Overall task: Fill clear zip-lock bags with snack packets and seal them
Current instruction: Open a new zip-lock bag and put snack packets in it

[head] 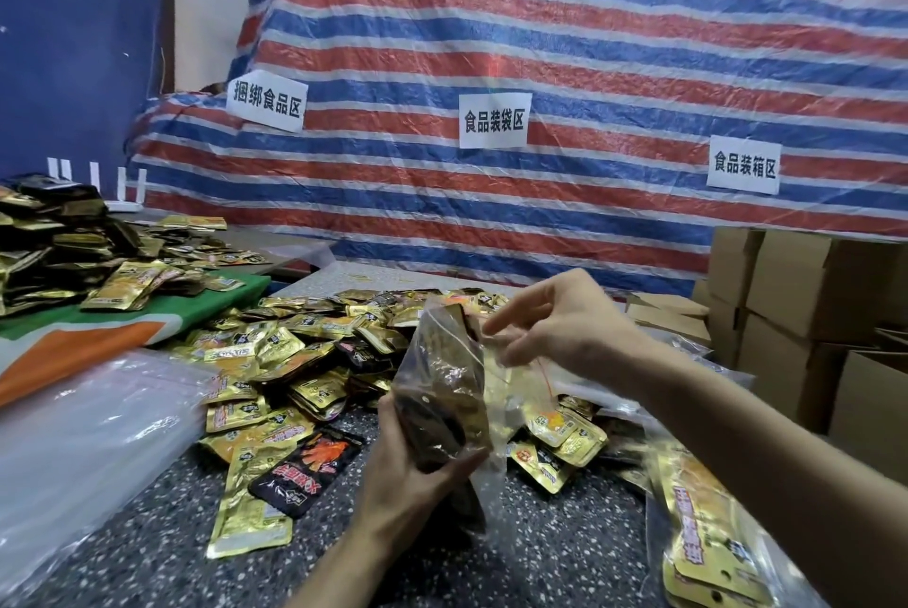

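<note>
A clear zip-lock bag (444, 391) holding several gold and dark snack packets stands upright in the middle of the view. My left hand (412, 465) grips its lower part from below. At the bag's open top edge, my right hand (550, 322) pinches the plastic near the red zip line. Loose gold and black snack packets (295, 362) lie heaped on the speckled table (127, 553) behind and around the bag.
A stack of empty clear bags (88, 435) lies at the left. A filled bag (707, 538) rests at the lower right. Another packet pile (54, 244) sits on a green and orange cloth (211, 300). Cardboard boxes (806, 293) stand right, a striped tarp behind.
</note>
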A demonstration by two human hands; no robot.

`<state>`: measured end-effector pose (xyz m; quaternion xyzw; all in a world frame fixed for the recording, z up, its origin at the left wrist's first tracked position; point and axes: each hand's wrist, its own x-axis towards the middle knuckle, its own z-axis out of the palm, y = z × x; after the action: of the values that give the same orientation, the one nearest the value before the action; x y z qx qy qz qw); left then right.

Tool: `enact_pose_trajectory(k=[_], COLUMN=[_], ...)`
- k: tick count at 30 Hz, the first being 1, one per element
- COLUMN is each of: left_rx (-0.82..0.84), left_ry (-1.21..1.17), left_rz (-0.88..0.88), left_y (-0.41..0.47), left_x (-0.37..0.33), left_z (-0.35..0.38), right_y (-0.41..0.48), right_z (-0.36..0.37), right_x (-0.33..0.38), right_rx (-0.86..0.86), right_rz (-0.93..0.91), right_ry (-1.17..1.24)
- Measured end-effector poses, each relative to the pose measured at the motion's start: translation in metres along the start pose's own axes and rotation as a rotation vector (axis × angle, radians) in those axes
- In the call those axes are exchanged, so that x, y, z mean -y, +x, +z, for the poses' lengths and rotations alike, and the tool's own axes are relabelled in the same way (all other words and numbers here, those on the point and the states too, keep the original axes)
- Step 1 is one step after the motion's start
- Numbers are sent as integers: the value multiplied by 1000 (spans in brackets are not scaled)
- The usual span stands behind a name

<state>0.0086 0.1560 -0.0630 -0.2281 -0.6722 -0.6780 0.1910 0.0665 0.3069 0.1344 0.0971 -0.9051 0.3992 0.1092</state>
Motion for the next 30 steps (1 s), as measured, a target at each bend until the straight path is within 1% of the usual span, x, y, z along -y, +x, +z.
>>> enact_pose_trajectory(k=[4,8,9,11,13,15,16,19,21,22,24,26,28,30], left_rx=[-40,-28,-23,10,91,202,233,219,195,176,142,134,130,121], left_ry=[17,81,68,98,182,116,103,110,33,-26,-95,-137,-152,-181], left_rz=[22,94,96,91,112,75,68,50,31,9,-32,-40,-45,-71], left_y=[1,-1,-2,-4,-4,-5,-6,-7,-6,-6,-6,-6,-5,-4], left_x=[-4,-5,-6,-8,-9,-8,-6,-5,-5,-4,-5,-5,-6,-7], left_z=[0,0,-1,-5,-5,-3,-3,-4,-4,-3,-3,-2,-1,1], right_y=[3,2,2,2,2,2,3,4,3,1,-7,-14,-19,-20], right_z=[-11,-8,-8,-7,-5,-3,-1,-2,-7,-11,-17,-20,-20,-19], right_x=[2,-3,-4,-6,-9,-11,-12,-16,-20,-22,-28,-37,-44,-48], right_rx=[-148,-224,-228,-181,-189,-189,-177,-125,-21,53,197,266,217,110], right_rz=[-99,-262,-300,-322,-321,-317,-307,-206,-116,-100,-139,-164,-123,-102], right_ry=[17,81,79,30,-28,-4,20,81,103,102,80,30,-27,-55])
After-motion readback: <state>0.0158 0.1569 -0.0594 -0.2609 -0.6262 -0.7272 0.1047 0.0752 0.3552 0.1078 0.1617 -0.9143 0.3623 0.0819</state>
